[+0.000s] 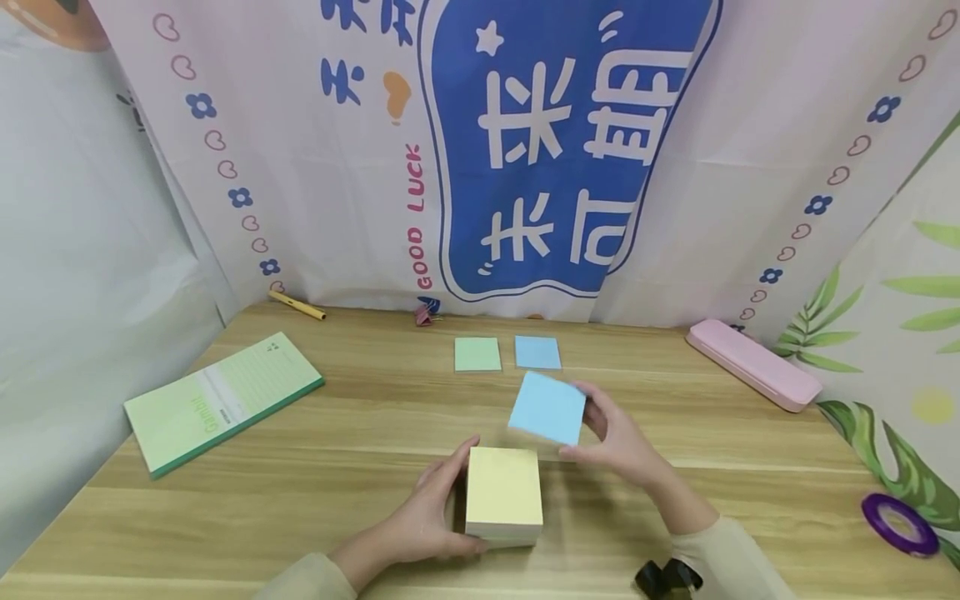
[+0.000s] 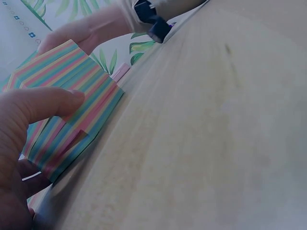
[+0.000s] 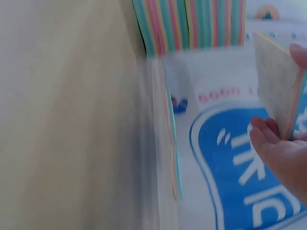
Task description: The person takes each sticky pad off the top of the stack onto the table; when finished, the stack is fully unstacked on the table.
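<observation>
Head view has the left hand (image 1: 431, 515) curled round a thick note stack (image 1: 504, 485) with a yellow top, on the tabletop (image 1: 360, 467); its thumb is at the near corner, and the stack hides part of the other fingers. Left wrist view shows that thumb pressed on the stack's striped side (some paper edges look ruffled), with the right hand partly hidden behind.

Just beyond the stack and to its right, the right hand (image 1: 618, 442) pinches a blue pad (image 1: 550, 407) by its right side, the pad tilted and its near edge blurred. Right wrist view cuts this grip off at the frame's edge, with the pad's greyish underside showing.

Farther beyond the stack lie a green pad (image 1: 477, 354) and a second blue square (image 1: 537, 352), side by side, and behind them two clips (image 1: 424, 314), overlapping and hard to separate. Left of the stack is a green notebook (image 1: 225, 402), its small print hard to read, with a yellow pen (image 1: 297, 305) past it; well to the stack's right are a pink case (image 1: 753, 364) and a purple ring (image 1: 900, 523).
</observation>
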Available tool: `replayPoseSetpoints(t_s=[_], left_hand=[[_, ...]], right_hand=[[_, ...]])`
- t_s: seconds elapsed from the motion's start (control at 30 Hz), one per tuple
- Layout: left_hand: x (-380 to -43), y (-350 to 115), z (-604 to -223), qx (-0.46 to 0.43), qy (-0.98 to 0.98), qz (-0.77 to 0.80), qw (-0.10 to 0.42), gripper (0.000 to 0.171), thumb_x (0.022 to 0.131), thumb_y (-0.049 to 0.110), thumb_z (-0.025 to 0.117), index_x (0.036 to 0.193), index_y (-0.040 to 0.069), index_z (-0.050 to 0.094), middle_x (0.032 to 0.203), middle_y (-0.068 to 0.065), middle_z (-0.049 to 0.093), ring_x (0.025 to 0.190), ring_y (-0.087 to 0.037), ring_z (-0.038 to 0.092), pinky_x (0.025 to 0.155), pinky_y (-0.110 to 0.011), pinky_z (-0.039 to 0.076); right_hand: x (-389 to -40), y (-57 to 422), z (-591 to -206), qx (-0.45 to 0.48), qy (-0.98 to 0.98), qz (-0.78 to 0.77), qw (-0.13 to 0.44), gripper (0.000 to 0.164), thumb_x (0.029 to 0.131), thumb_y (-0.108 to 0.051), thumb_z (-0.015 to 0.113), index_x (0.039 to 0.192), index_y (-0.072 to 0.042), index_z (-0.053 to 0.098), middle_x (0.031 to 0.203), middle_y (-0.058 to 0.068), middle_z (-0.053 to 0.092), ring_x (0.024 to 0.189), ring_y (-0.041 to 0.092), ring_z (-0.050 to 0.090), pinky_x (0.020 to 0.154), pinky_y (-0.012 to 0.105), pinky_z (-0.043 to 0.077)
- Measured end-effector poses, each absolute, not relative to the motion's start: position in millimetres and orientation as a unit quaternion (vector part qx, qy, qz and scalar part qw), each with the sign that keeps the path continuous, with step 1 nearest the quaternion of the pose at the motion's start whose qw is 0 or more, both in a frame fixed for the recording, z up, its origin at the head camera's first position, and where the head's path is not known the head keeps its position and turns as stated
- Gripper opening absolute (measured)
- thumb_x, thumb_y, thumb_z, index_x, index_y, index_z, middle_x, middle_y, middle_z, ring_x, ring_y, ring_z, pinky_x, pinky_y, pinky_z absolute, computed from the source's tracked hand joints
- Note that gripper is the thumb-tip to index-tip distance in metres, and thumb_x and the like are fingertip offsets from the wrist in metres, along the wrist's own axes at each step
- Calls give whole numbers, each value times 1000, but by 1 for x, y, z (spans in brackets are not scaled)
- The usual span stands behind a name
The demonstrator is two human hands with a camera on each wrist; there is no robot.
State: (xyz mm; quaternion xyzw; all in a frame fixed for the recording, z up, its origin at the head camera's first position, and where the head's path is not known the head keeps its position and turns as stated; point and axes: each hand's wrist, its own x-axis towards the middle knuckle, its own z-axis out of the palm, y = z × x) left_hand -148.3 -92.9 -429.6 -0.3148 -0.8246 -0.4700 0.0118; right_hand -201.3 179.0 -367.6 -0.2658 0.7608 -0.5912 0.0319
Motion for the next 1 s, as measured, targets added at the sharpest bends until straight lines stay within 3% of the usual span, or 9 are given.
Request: replayPoseSetpoints(t_s=[0.27, 0.47, 0.67, 1.0], left_hand=[[-148, -92, -429, -319, -824, -468, 3, 111, 55, 35, 78, 139, 20, 8, 119, 5, 44, 110, -19, 36, 95, -50, 7], [-147, -93, -429, -304, -827, -472, -6, 113, 52, 34, 79, 139, 26, 7, 119, 7, 43, 111, -18, 35, 97, -47, 6], [-146, -93, -429, -309, -827, -469, -2, 112, 53, 36, 79, 139, 24, 8, 119, 7, 43, 110, -17, 36, 96, -49, 7], [-147, -94, -428, -313, -824, -472, -13, 111, 55, 35, 78, 139, 24, 7, 119, 7, 42, 110, -17, 34, 96, -49, 7]], right_hand=[[-248, 192, -372, -134, 745, -649, -76, 67, 68, 4, 68, 124, 5, 30, 119, 21, 40, 107, 28, 40, 93, 33, 31], [-282, 199, -377, -22, 771, -618, -155, 68, 68, -7, 71, 123, 3, 32, 116, 19, 40, 105, 29, 39, 92, 36, 30], [-309, 207, -390, 51, 788, -589, -171, 77, 67, -18, 73, 126, 2, 28, 121, 19, 38, 111, 29, 35, 93, 37, 28], [-334, 213, -414, 87, 817, -540, -184, 80, 65, -25, 75, 122, 6, 29, 118, 21, 37, 109, 31, 36, 92, 39, 29]])
